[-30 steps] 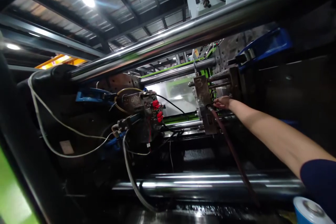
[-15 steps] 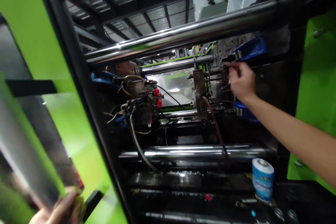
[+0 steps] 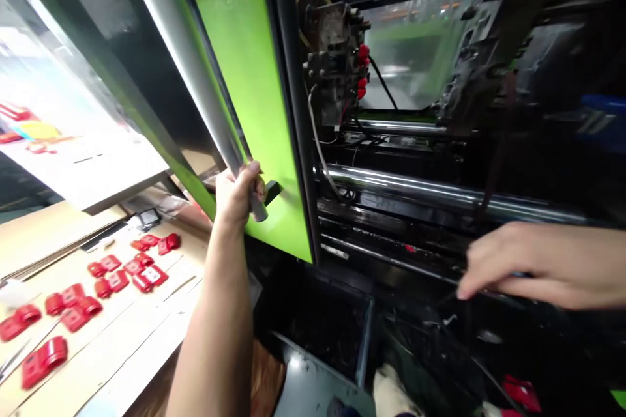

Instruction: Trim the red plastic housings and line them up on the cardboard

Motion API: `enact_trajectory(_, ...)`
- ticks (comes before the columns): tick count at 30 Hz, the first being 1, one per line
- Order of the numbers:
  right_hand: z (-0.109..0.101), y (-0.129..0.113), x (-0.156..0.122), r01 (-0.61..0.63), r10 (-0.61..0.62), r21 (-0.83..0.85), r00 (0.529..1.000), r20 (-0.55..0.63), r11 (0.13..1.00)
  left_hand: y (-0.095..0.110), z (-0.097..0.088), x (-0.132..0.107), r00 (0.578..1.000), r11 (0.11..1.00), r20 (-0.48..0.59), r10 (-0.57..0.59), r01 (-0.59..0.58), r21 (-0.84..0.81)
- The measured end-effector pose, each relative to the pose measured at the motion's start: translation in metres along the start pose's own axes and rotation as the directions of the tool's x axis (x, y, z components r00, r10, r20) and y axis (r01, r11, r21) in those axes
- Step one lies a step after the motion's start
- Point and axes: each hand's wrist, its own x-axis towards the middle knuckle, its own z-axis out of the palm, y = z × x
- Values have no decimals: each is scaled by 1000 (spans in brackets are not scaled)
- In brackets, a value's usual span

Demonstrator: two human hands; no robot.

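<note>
My left hand [image 3: 239, 194] is wrapped round the lower end of a long silver door handle [image 3: 188, 71] on the green sliding door [image 3: 249, 71] of a moulding machine. My right hand [image 3: 533, 268] hovers low at the right, in front of the machine's dark bed, fingers together and pointing left; whether anything is in them is hidden. Inside the opening sit the mould half with red connectors [image 3: 337, 58] and the opposite mould block [image 3: 469, 78].
Several red plastic parts [image 3: 73, 300] lie on cardboard sheets [image 3: 122, 339] at lower left. Shiny tie bars [image 3: 440, 192] cross the machine opening. A dark bin [image 3: 317, 319] stands below the door. More red pieces [image 3: 521, 391] lie at bottom right.
My right hand has left the mould block and dropped down to the machine's bed. The view swung down and left, and my left hand now grips the door handle.
</note>
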Motion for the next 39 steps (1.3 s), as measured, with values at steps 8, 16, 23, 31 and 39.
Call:
enact_trajectory(8,49,-28,61,76,-60,-134,991,121,988,-3,-1,0,999,999,25,27,-27,-17)
enact_trajectory(16,10,-54,25,179,-153,-357,983,98,917,-2,1,-1,999,999,5,43,-43,-15)
enact_trajectory(23,3,-56,8,161,-137,-421,987,87,893,0,2,-2,999,999,-16,41,-40,5)
enact_trajectory(31,-2,-52,2,159,-107,-388,982,152,908,3,3,-3,998,999,-44,44,-43,30)
enact_trajectory(39,-38,-51,33,-36,72,-189,980,186,981,2,-2,-2,998,998,-55,-3,7,69)
